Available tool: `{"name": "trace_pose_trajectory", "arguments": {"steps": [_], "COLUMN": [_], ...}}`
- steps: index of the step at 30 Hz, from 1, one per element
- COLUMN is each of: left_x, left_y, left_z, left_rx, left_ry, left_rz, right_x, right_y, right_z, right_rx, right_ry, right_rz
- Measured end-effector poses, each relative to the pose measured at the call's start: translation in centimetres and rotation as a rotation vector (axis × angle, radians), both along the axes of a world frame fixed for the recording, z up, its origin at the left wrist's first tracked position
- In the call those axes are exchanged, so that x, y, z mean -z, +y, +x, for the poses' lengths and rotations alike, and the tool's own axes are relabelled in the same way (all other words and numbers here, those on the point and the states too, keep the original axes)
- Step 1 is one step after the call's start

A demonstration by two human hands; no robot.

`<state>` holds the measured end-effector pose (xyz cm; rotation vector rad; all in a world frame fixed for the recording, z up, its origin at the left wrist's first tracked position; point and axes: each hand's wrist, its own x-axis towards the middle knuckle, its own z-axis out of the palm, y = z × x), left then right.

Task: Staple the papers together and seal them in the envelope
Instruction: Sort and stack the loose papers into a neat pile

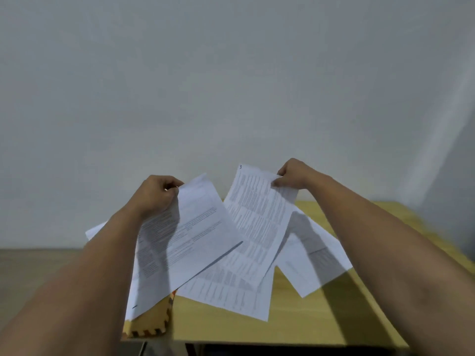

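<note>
My left hand (pixel 154 195) grips the upper edge of a printed sheet (pixel 195 235) and holds it raised above the table. My right hand (pixel 295 174) pinches the top right corner of a second printed sheet (pixel 259 214), marked "3" at its top left corner, also lifted. Under these two, more printed sheets (pixel 231 291) lie fanned out on the yellow table (pixel 334 317), one of them (pixel 313 263) spread toward the right. No stapler or envelope shows in the head view.
An orange-yellow foam mat piece with a toothed edge (pixel 151 325) sits at the table's left front corner, partly under the papers. A plain grey wall fills the background. The floor shows at the left.
</note>
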<state>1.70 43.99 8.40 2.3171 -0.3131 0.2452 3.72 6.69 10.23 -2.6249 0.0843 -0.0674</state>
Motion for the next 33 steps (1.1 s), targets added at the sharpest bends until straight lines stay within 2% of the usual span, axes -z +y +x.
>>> {"name": "trace_pose_trajectory", "arguments": {"steps": [5,11,16,25,30,33], "left_x": [-1.4,-1.0,-0.3,3.7,5.4,6.0], "left_y": [-6.6,-15.2,-20.9,-28.6,-31.6,-32.6], "left_z": [-0.9,-1.7,-1.7,-0.2,1.2,1.8], "left_rx": [0.114,0.271,0.385,0.472,0.481,0.49], "left_ry": [-0.025,-0.015,0.057,0.137,0.184,0.209], "left_rz": [0.013,0.021,0.096,0.156,0.152,0.145], "right_x": [1.1,6.9,9.2,12.1,13.1,13.4], "right_y": [-7.0,-12.8,-15.8,-20.1,-21.5,-21.7], "right_z": [-6.5,-11.8,-14.1,-14.0,-12.3,-11.9], "right_rx": [0.157,0.394,0.445,0.423,0.402,0.368], "right_ry": [0.017,-0.025,-0.008,0.136,0.134,0.112], "right_rz": [0.126,0.351,0.506,0.415,0.37,0.417]}}
